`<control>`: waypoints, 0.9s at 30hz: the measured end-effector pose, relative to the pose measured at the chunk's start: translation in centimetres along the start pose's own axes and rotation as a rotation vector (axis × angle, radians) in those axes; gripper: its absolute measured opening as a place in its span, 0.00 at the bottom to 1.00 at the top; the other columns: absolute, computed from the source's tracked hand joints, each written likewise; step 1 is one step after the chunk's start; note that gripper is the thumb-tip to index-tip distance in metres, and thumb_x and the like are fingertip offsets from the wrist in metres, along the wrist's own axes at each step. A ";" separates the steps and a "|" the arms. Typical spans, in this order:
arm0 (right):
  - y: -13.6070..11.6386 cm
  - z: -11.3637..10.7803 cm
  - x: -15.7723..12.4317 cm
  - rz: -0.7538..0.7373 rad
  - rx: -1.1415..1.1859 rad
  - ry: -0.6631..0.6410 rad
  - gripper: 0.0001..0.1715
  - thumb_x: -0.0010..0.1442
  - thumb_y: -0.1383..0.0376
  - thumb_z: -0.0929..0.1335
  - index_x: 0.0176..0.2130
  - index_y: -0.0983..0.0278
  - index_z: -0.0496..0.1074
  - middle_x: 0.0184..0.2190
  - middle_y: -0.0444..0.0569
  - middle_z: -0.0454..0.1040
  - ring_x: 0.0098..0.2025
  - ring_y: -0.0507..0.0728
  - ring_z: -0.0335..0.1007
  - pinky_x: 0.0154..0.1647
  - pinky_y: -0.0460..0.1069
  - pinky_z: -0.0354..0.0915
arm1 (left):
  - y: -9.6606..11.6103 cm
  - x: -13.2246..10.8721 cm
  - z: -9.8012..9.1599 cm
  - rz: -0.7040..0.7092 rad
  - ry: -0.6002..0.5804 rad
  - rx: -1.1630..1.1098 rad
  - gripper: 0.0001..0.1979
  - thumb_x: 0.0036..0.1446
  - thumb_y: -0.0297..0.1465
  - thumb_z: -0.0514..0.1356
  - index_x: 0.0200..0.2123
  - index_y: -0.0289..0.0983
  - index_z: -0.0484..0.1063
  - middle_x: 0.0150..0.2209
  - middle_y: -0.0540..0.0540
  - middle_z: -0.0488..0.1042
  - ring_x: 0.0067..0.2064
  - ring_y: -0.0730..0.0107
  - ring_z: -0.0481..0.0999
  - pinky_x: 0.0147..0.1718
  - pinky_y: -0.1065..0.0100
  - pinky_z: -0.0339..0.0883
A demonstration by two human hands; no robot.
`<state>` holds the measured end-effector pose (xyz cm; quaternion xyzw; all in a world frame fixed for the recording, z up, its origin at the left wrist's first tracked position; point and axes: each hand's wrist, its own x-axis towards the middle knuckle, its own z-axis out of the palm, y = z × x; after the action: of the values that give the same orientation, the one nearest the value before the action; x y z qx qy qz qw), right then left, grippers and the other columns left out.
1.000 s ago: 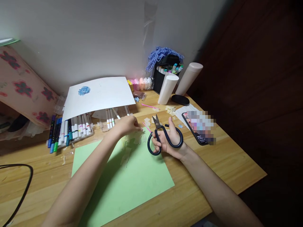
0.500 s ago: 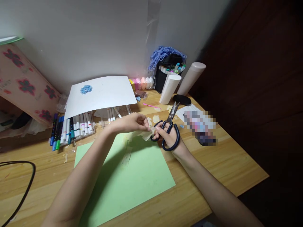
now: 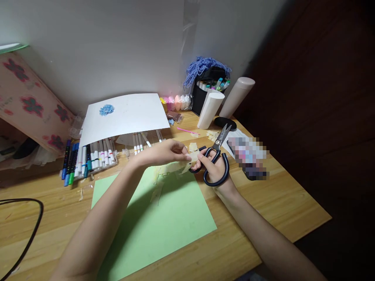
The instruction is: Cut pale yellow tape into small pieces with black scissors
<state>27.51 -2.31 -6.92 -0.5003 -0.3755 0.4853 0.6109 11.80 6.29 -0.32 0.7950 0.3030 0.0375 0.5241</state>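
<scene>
My left hand (image 3: 170, 151) is closed, thumb and fingers pinching a thin pale yellow strip (image 3: 193, 157) that looks like paper or tape. From the other side, the thumb and fingers of my right hand (image 3: 215, 167) touch the strip's right end. That same hand has a pair of black-handled scissors (image 3: 217, 145) around its fingers, blades slightly parted and pointing away toward the back right. Another length of the pale material trails below my left hand over a light green sheet (image 3: 170, 222). Small cut pale pieces (image 3: 193, 147) lie on the table just behind my hands.
Markers (image 3: 99, 154) lie at the left under a white sheet (image 3: 131, 113) bearing a blue patch. A black pen holder (image 3: 200, 97), a white cylinder (image 3: 210, 111) and a black oval case (image 3: 225, 123) stand at the back. A blurred phone-like object (image 3: 249, 158) lies right; a black cable (image 3: 41, 218), left.
My right hand and the scissors have shifted slightly right, and the blades have tilted further to the right. The strip between my hands now looks flatter and more stretched out.
</scene>
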 end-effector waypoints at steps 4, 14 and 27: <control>-0.5 0.3 0.0 0.024 0.033 0.009 0.19 0.49 0.54 0.71 0.27 0.62 0.61 0.14 0.38 0.66 0.18 0.51 0.66 0.25 0.48 0.67 | 0.4 -0.4 -0.4 -0.039 0.136 -0.001 0.13 0.53 0.41 0.56 0.30 0.36 0.71 0.31 0.49 0.73 0.32 0.72 0.69 0.31 0.71 0.59; 0.4 0.7 -2.1 0.422 0.008 -0.450 0.45 0.40 0.27 0.54 0.29 0.64 0.62 0.16 0.42 0.65 0.19 0.53 0.69 0.25 0.48 0.66 | 0.4 -0.8 -1.6 0.008 0.396 -0.041 0.14 0.56 0.41 0.54 0.30 0.35 0.67 0.33 0.46 0.74 0.35 0.71 0.71 0.34 0.69 0.61; 1.5 1.0 -2.4 0.324 -0.004 -0.433 0.47 0.32 0.25 0.52 0.26 0.62 0.59 0.12 0.38 0.62 0.13 0.49 0.60 0.18 0.46 0.63 | 0.0 0.3 -0.6 0.054 0.461 -0.048 0.13 0.56 0.38 0.55 0.28 0.34 0.67 0.28 0.47 0.72 0.31 0.72 0.69 0.30 0.71 0.60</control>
<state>25.68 -4.35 -8.08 -0.4397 -0.4134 0.6716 0.4298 11.81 6.89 -0.15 0.7605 0.3924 0.2395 0.4586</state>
